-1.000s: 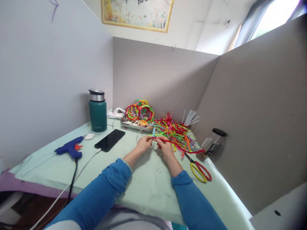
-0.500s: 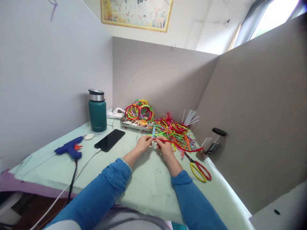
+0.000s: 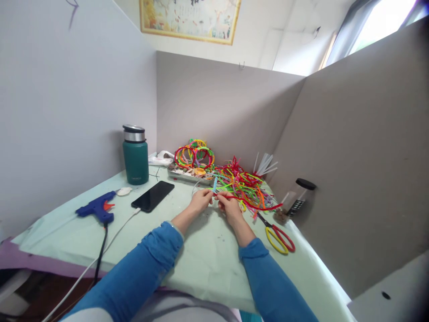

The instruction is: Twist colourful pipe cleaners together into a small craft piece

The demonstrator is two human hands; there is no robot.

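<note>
My left hand [image 3: 202,202] is closed in a pinch on the lower end of a short light-blue fuzzy piece [image 3: 215,184], which stands up from the fingertips. Close beside it, my right hand [image 3: 229,207] pinches a red pipe cleaner [image 3: 259,206] whose long free end stretches to the right. The fingertips of both hands nearly meet, and the red strand's near end lies between them. A thin pale wire loop [image 3: 193,188] curves behind my left hand; whether it joins the blue piece is unclear. Beyond my hands lies a heap of colourful pipe cleaners [image 3: 246,179].
Scissors [image 3: 279,237] lie right of my right arm, near a tilted clear container [image 3: 296,200]. At the back is a metal tray [image 3: 182,177] with fuzzy rings [image 3: 184,157]. To the left are a phone [image 3: 154,197], a glue gun [image 3: 97,208] and a green bottle [image 3: 136,161].
Very little differs. The view has shifted slightly, and the red pipe cleaner's free end sits a touch further left. Both hands keep their pinch.
</note>
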